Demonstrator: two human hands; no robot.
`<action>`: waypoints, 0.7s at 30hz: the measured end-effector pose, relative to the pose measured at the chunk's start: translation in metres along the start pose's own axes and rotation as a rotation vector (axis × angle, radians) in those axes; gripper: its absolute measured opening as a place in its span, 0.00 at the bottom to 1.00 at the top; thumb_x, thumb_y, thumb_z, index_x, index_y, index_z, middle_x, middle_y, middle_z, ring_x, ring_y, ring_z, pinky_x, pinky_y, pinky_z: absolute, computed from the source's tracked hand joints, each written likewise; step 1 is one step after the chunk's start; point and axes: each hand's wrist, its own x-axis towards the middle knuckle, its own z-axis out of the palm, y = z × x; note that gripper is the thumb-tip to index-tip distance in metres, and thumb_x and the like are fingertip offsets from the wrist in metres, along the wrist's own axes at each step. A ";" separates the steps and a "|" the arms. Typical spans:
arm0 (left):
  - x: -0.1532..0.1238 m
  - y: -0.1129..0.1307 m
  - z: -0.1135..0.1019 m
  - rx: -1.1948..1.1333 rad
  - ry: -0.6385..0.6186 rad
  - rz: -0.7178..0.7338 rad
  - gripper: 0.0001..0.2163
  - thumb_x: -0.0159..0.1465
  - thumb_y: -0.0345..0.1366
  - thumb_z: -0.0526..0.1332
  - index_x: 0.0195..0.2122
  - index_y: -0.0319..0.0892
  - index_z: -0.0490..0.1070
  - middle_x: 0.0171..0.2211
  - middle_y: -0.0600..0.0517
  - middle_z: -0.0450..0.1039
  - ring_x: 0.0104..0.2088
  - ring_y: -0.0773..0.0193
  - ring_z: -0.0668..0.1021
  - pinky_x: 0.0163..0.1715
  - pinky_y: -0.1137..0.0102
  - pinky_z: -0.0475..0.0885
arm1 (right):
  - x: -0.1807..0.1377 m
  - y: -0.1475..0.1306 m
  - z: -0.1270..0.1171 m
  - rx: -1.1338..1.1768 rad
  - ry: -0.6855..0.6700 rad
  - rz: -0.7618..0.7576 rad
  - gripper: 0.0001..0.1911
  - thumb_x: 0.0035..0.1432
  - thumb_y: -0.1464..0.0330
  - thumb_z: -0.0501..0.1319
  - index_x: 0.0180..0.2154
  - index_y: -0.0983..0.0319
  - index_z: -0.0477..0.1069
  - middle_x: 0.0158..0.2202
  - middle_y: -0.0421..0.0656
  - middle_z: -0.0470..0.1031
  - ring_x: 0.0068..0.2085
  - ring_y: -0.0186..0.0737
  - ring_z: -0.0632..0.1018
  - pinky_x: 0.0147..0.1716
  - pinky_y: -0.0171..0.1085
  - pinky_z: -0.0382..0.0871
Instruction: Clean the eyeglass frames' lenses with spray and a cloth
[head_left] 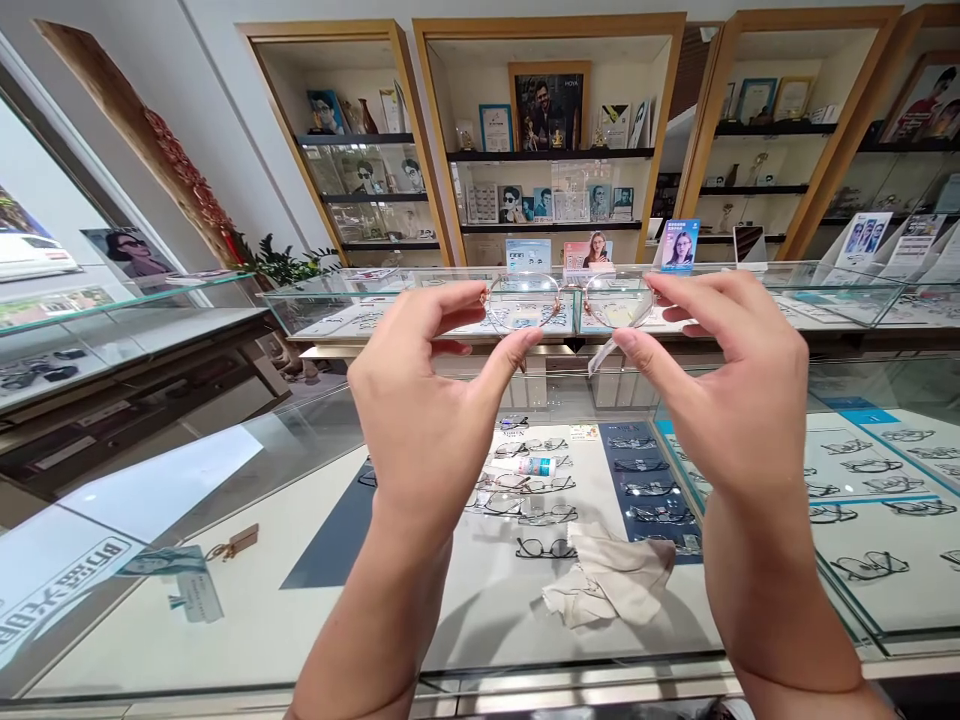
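Note:
A pair of thin-rimmed eyeglasses [558, 303] is held up in front of me, above the glass counter. My left hand [427, 390] pinches it at the left side, with fingers near the rim and the thumb below the lens. At the other side my right hand [731, 380] grips the same eyeglasses between fingers and thumb. A small white tag or strip [602, 355] hangs beside my right thumb. Beneath my hands, a crumpled beige cloth [619, 580] lies on the counter, near a small white and blue bottle [534, 466].
The glass display counter [480, 640] holds rows of eyeglass frames [551, 515]. More frames sit at the right [870, 565]. A farther glass case [337, 310] carries advertising cards [679, 245]. Wood-framed shelves [551, 155] line the wall. A plant [277, 262] stands at the left.

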 end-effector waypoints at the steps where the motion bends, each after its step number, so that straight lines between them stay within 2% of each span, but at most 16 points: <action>1: 0.000 0.000 0.000 0.003 -0.003 -0.002 0.17 0.69 0.54 0.71 0.54 0.53 0.79 0.52 0.49 0.83 0.55 0.48 0.85 0.51 0.51 0.86 | 0.000 0.001 0.000 -0.005 -0.008 -0.002 0.18 0.68 0.62 0.70 0.58 0.51 0.82 0.52 0.48 0.82 0.52 0.56 0.83 0.54 0.60 0.81; 6: 0.001 0.000 0.002 0.038 0.003 0.001 0.16 0.69 0.52 0.72 0.52 0.52 0.79 0.51 0.49 0.83 0.53 0.50 0.86 0.52 0.51 0.85 | 0.001 0.005 0.003 -0.019 -0.044 0.014 0.19 0.68 0.62 0.69 0.59 0.53 0.81 0.55 0.49 0.82 0.53 0.56 0.83 0.54 0.60 0.80; 14: 0.005 -0.007 0.007 0.063 -0.017 -0.031 0.17 0.68 0.52 0.73 0.53 0.51 0.79 0.52 0.48 0.83 0.53 0.50 0.85 0.51 0.54 0.83 | 0.002 0.011 0.010 -0.025 -0.055 0.035 0.18 0.68 0.62 0.69 0.59 0.54 0.81 0.53 0.48 0.84 0.52 0.55 0.84 0.53 0.57 0.80; 21: 0.006 -0.016 0.011 0.058 -0.106 -0.103 0.18 0.68 0.52 0.73 0.54 0.52 0.78 0.50 0.50 0.85 0.50 0.52 0.87 0.54 0.58 0.82 | 0.002 0.009 0.012 -0.035 -0.042 0.059 0.18 0.68 0.63 0.69 0.58 0.54 0.80 0.54 0.48 0.83 0.53 0.54 0.83 0.54 0.57 0.79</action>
